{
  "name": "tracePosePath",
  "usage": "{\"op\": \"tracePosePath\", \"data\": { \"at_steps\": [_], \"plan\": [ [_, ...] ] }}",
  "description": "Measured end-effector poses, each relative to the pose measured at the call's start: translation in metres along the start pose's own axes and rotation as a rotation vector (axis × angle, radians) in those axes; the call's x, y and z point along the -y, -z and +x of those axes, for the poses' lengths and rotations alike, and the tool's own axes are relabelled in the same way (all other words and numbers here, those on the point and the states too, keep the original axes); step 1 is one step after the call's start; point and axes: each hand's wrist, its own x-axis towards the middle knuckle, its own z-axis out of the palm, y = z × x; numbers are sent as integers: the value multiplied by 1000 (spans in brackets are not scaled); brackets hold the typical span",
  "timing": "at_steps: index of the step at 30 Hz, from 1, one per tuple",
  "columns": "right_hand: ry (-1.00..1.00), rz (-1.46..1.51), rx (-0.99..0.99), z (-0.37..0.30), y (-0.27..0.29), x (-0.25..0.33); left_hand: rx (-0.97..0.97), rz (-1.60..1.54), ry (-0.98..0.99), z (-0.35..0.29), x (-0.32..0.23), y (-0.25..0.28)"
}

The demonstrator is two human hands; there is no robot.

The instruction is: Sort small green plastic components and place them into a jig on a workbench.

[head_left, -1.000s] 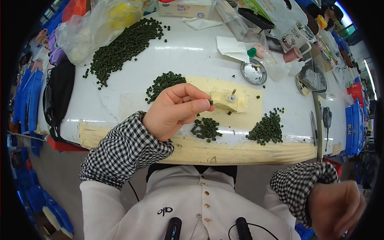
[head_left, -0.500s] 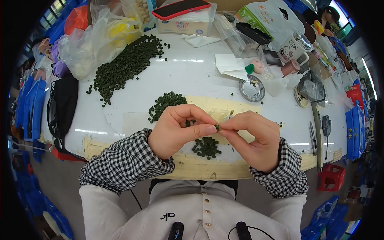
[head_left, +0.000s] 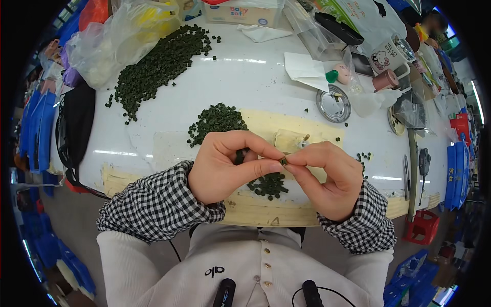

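A small dark green piece (head_left: pixel 283 161) is pinched between the fingertips of both hands over the near edge of the table. My left hand (head_left: pixel 230 163) closes thumb and forefinger on it, its other fingers curled. Thumb and forefinger of my right hand (head_left: pixel 332 176) meet it from the other side. Just below my hands lies a small pile of dark green pieces (head_left: pixel 268 187). Beyond my left hand is a larger pile of green pieces (head_left: pixel 217 122). Behind my fingertips a cream block (head_left: pixel 289 140) with a short peg rests on a yellowish sheet (head_left: pixel 266 122).
A long heap of dark green pieces (head_left: pixel 153 71) covers the far left, beside plastic bags (head_left: pixel 102 56). To the right are a round metal dish (head_left: pixel 333 105), white paper (head_left: pixel 304 71), a mug (head_left: pixel 391 53), tweezers (head_left: pixel 407 176) and a screwdriver (head_left: pixel 424 166). A black bag (head_left: pixel 76 133) lies left.
The view has shifted a little, so the far things sit higher in it. Both hands still pinch the small green piece, which now shows more between the fingertips.
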Motion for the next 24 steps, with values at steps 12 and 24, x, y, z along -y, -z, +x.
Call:
{"op": "tracePosePath", "data": {
  "at_steps": [12,24],
  "plan": [
    [15,-20,3,-3,-8,-4,-112,495,-232,-1,-10,3],
    [102,-102,0,-6,-12,-6,-121,567,-343,-1,-7,3]
  ]
}}
